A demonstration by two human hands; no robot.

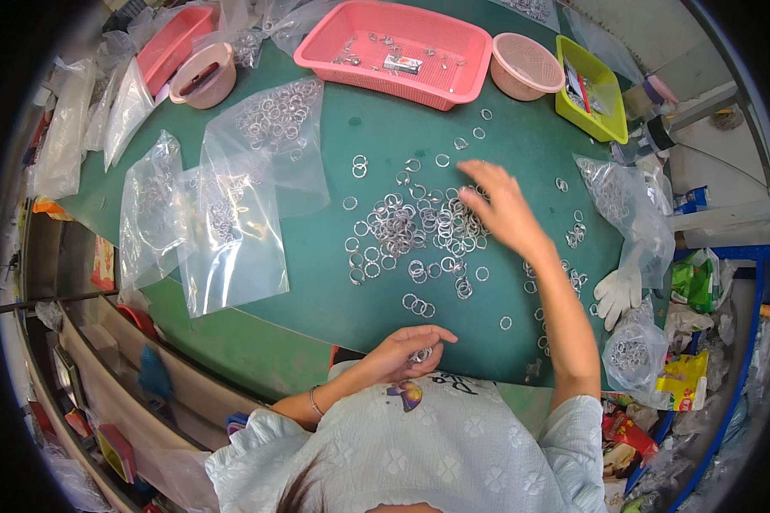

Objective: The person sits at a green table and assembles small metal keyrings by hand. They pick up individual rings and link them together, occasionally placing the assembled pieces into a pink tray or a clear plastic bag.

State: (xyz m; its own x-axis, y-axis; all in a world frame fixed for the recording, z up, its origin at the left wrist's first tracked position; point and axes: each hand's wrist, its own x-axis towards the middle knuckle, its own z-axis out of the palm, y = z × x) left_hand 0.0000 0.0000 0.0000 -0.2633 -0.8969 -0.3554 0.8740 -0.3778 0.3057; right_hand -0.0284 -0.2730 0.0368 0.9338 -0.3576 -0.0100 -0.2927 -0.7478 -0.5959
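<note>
A loose heap of silver metal rings (393,229) lies in the middle of the green table, with single rings and small clusters scattered around it. My right hand (503,205) reaches over the right side of the heap. Its fingers are stretched forward with the thumb apart, and I see nothing held in it. Close to my body at the front edge, my left hand (406,352) is curled around several rings (421,355), its index finger pointing right. More rings lie beside and partly under my right forearm.
Clear plastic bags of rings (274,120) cover the table's left side. A pink basket (376,85), a round pink basket (526,67) and a green basket (612,128) line the back. At the right edge lie a white glove (618,295) and a bag of rings (631,350).
</note>
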